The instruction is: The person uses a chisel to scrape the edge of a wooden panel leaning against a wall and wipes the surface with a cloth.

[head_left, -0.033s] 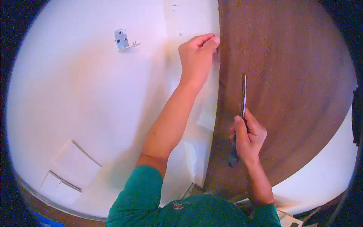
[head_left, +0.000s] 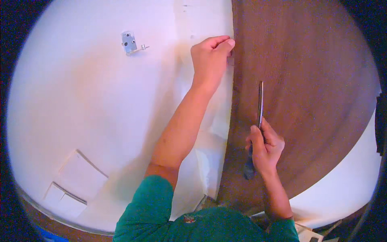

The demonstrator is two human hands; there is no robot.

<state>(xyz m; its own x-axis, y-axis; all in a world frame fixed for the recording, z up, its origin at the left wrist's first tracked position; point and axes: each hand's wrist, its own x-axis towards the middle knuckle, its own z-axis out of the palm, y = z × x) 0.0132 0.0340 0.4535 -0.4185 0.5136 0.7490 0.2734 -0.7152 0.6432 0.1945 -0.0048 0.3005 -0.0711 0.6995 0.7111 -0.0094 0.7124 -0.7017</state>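
Brown wood-grain sheet (head_left: 306, 88), seemingly in place beside white wall (head_left: 92, 97); at its edge, pinched-closed left hand (head_left: 211, 56); clasped in right hand (head_left: 267, 147), thin dark-handled metal tool (head_left: 260, 105), not yet there.

Matt wood-grain panel (head_left: 306, 80), shiny metallic tool (head_left: 261, 104).

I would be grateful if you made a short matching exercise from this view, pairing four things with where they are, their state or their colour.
Column one
1. Left hand
2. Right hand
3. Metal bracket
4. Shirt

Column two
A. Green
B. Closed around a slim dark tool
C. On the white surface, in the upper left of the picture
D. At the left edge of the brown panel

Right pairs: 1-D, 2-B, 3-C, 4-A
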